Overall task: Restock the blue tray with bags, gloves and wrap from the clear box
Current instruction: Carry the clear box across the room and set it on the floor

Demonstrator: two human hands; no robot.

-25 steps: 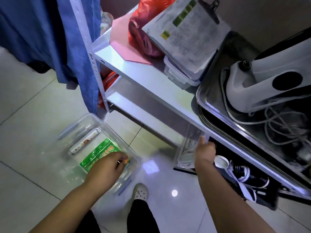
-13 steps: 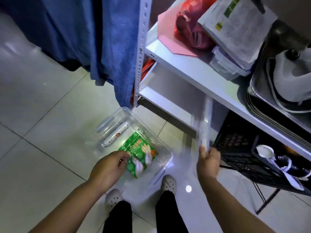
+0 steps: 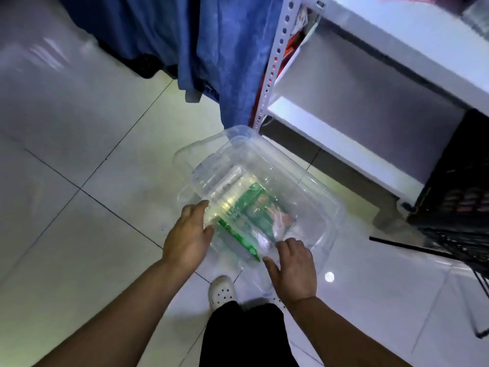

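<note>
The clear box stands on the tiled floor in front of my feet, with its clear lid lying over it. Through the plastic I see a green packet printed with gloves, and a pale long pack blurred beside it. My left hand grips the box's near left corner between thumb and fingers. Spread fingers of my right hand press on the lid's near right edge. The blue tray is not in view.
A white metal shelf rack stands just behind the box, with blue cloth hanging over its left post. A black crate sits under the rack at the right. My white shoe is close to the box.
My right hand brought the clear lid down from the shelf and laid it over the box. My left hand let go of the green packet and took the box's corner.
</note>
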